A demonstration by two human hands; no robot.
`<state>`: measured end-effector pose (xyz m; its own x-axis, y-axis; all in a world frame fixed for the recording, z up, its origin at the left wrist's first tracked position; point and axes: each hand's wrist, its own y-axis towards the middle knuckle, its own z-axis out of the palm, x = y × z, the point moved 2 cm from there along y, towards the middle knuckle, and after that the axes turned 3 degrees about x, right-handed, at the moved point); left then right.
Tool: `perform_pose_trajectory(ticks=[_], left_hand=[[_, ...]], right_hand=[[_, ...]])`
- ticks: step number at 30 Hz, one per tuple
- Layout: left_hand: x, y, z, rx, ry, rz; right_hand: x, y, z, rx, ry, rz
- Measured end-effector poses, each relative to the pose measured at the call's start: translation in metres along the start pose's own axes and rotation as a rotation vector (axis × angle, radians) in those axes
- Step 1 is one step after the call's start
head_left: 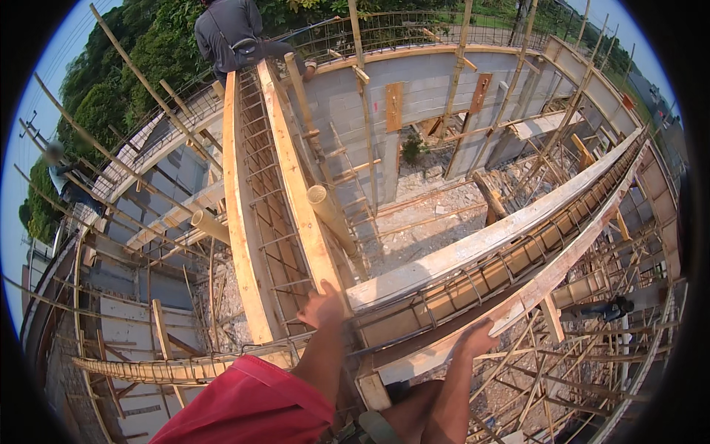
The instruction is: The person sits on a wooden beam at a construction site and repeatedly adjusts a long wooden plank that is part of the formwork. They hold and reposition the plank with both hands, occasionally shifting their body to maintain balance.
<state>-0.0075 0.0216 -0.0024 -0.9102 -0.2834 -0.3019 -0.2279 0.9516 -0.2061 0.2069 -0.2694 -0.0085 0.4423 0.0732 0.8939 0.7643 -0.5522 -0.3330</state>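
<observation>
1. A co-worker (235,33) in grey sits far up on the plank trough (259,185).
2. The left hand (322,305) lies flat on the plank (299,185), fingers together.
3. The right hand (477,337) grips the outer board (562,259); its fingers are hidden.

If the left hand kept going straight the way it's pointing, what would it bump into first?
The left hand points up along the right-hand wooden form board it rests on, so it would likely just slide along that plank. The bamboo pole leaning beside the board looks next in line, though depth is hard to judge.
</observation>
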Motion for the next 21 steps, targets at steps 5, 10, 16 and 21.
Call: perform_pose_trajectory(ticks=[5, 10, 16, 21], left_hand=[[0.004, 0.003, -0.001, -0.012, 0.034, 0.0], [0.005, 0.003, 0.005, 0.008, 0.047, -0.01], [0.007, 0.005, 0.01, 0.003, 0.055, -0.004], [0.003, 0.003, 0.005, 0.021, 0.045, -0.009]], right_hand=[[0.031, -0.026, -0.001, 0.001, -0.07, 0.079], [0.017, -0.017, -0.004, 0.072, -0.036, 0.074], [0.016, -0.011, -0.001, 0.012, -0.05, 0.066], [0.017, -0.009, -0.003, -0.037, -0.132, 0.101]])
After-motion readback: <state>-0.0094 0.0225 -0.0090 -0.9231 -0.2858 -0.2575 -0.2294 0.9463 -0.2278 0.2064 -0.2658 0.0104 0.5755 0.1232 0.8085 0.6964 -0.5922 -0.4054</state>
